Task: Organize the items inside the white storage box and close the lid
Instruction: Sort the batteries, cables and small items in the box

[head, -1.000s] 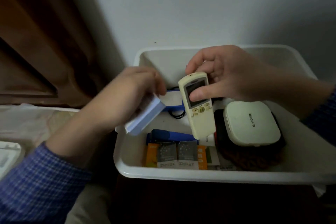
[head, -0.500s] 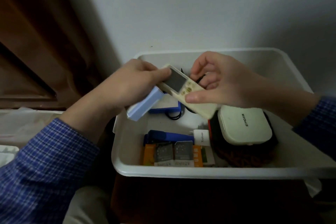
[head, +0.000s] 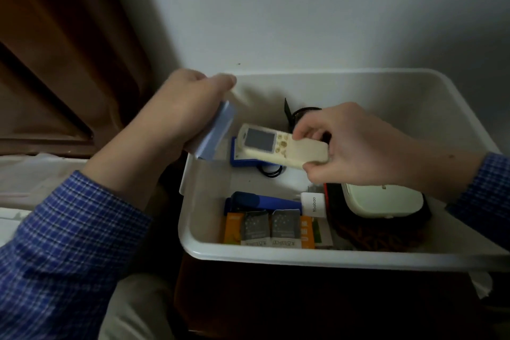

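The white storage box (head: pixel 317 258) stands open against the wall. My right hand (head: pixel 356 146) grips a cream remote control (head: pixel 281 148) by its lower end and holds it sideways, low over the box's back left part. My left hand (head: pixel 185 107) holds a small light-blue box (head: pixel 218 132) at the box's left rim. Inside lie a blue case (head: pixel 242 161), a black cable coil (head: pixel 271 171), a dark blue bar (head: pixel 262 200), orange and grey packets (head: pixel 270 226), a white charger (head: pixel 314 204) and a cream device (head: pixel 383 200) on a dark woven item (head: pixel 378 234).
A brown curtain (head: pixel 69 50) hangs to the left, and a pale wall (head: pixel 303 8) rises behind the box. A light covered surface (head: pixel 33 174) lies at the left. No lid shows in view.
My right hand turned the remote from upright to sideways and lowered it toward the blue case. My left hand let go of the remote's tip and drew back with the light-blue box.
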A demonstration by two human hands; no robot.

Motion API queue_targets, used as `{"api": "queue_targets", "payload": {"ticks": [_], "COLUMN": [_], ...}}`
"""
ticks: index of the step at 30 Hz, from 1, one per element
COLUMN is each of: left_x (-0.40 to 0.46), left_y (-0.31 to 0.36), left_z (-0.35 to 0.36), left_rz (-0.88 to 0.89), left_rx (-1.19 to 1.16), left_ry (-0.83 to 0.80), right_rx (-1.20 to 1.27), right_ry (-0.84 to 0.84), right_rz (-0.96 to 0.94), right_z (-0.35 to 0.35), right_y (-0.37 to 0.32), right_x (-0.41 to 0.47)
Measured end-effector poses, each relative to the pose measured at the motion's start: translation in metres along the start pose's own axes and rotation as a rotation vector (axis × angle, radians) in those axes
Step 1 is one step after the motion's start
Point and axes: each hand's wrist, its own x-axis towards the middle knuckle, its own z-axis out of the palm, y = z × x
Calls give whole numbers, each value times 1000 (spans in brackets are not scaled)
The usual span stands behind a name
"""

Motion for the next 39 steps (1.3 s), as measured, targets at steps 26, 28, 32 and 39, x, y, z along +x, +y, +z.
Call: {"api": "queue_targets", "payload": {"ticks": [26, 28, 32, 39], "left_x": [-7, -6, -4, -5], "left_y": [-16, -17, -17, -17], "left_z": [57, 59, 61, 62], "left_rz": [-166, -168, -185, -202], "left_rx": [-671, -666, -675, -640], "left_ry": [-331, -319, -249, -315], "right_rx": [-389, -390, -379, -306], "right_ry": [-356, -359, -396, -420], "right_rz": [-50, -36, -5, 87], "right_z": [84, 87, 88, 56], "right_y": [-2, -2, -1, -13], "right_x": [42, 43, 43, 27]}}
